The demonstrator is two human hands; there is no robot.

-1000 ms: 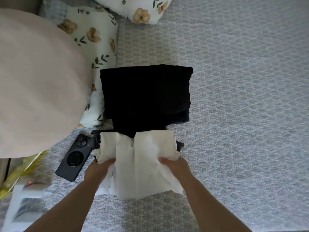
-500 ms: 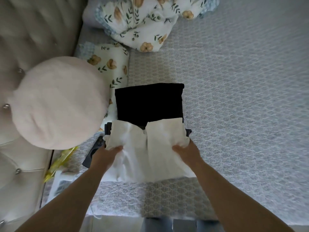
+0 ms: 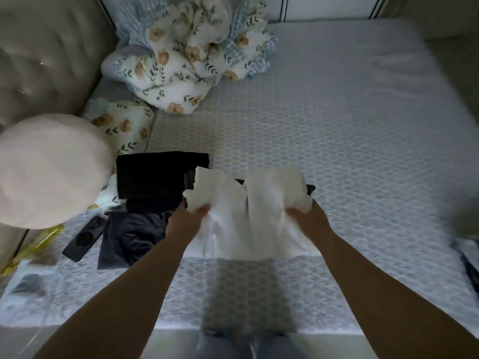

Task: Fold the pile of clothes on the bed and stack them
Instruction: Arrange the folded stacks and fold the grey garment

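A bed [image 3: 337, 141] covered with a pale patterned quilt fills the view, with floral bedding [image 3: 181, 60] bunched at its far left. A white garment [image 3: 248, 211] is held just above the near edge, gripped at its left side by the left hand [image 3: 190, 220] and at its right side by the right hand [image 3: 308, 216], its long axis running left to right between them. The folded black stack [image 3: 160, 177] lies to the far left, nearer the left hand, so a leftward carry is judged likely.

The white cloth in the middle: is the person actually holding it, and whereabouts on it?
Yes. Both hands grip the white garment: the left hand bunches its left edge, the right hand its right edge.
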